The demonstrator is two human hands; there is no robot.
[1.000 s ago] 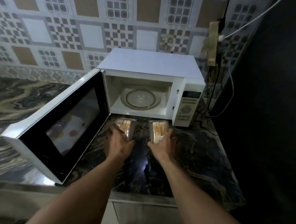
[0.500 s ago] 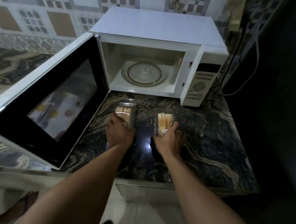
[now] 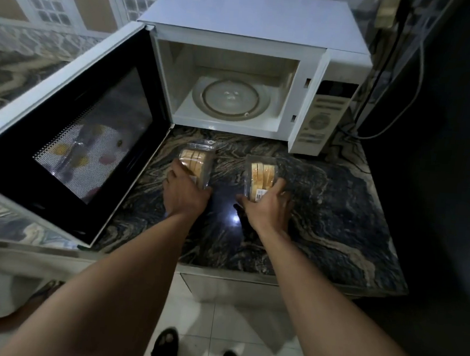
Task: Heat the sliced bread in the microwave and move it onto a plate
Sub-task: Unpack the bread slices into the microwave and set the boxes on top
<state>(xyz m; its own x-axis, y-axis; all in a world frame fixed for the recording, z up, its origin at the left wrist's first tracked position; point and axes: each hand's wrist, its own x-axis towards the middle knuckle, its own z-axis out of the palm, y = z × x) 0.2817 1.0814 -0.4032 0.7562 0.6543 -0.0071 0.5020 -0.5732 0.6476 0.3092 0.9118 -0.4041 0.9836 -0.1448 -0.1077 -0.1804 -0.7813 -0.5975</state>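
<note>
Frame centre: left hand grips the left bread pack, right hand the right bread pack; probably light, slick, crushable, so hold sides gently

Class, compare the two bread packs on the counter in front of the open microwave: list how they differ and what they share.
The left pack lies nearer the open door; the right pack nearer the control panel. The right pack shows a white barcode label; the left pack shows none. The left pack's slices look browner, the right pack's paler. Both are clear packs on the marble counter, gripped by the left hand and right hand respectively.
</note>
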